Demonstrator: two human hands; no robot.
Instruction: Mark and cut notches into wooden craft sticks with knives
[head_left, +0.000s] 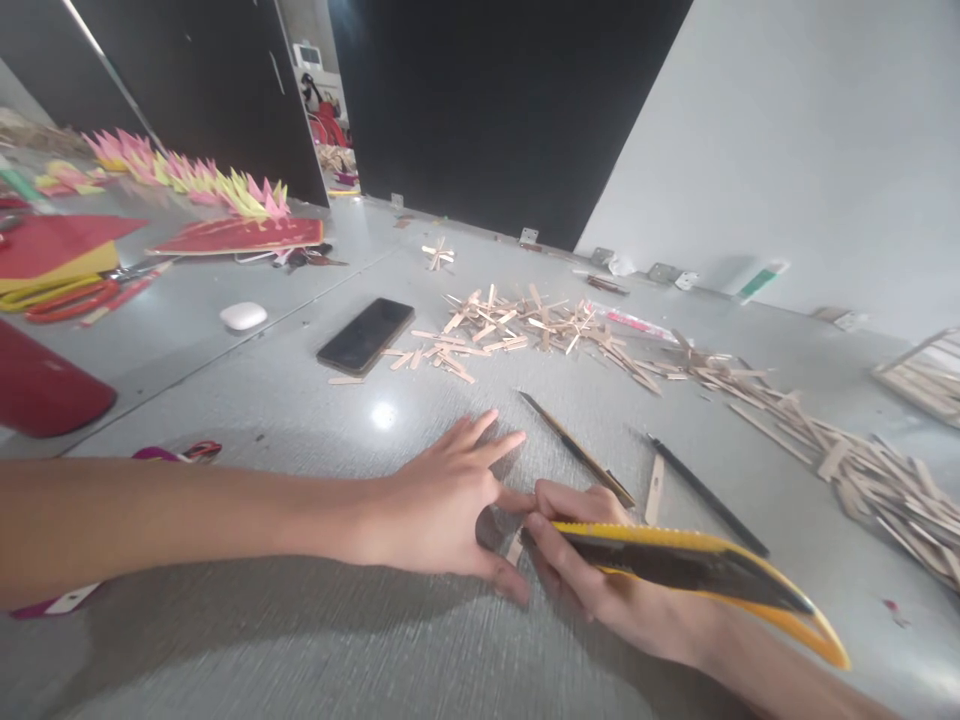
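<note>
My right hand point(600, 560) is closed around a yellow and black utility knife point(690, 560), its handle slanting back over my wrist. The blade end is hidden by my fingers. My left hand point(457, 500) lies low on the grey table with fingers spread, the index fingertip meeting my right fingertips. A small wooden stick piece point(514, 548) shows between my left thumb and index finger, close to the knife's tip. Beyond my hands lie a thin gold-brown craft knife point(577, 450), a dark slim rod-like tool point(709, 495) and a short wooden stick with a hole point(655, 490).
Wooden stick pieces point(517, 320) are heaped ahead, and longer wooden strips point(847, 460) lie right. A phone point(366, 335) and white earbud case point(243, 316) sit to the left. Scissors point(60, 290), red sheets point(67, 245) and pink-yellow folded paper point(195, 175) are farther left.
</note>
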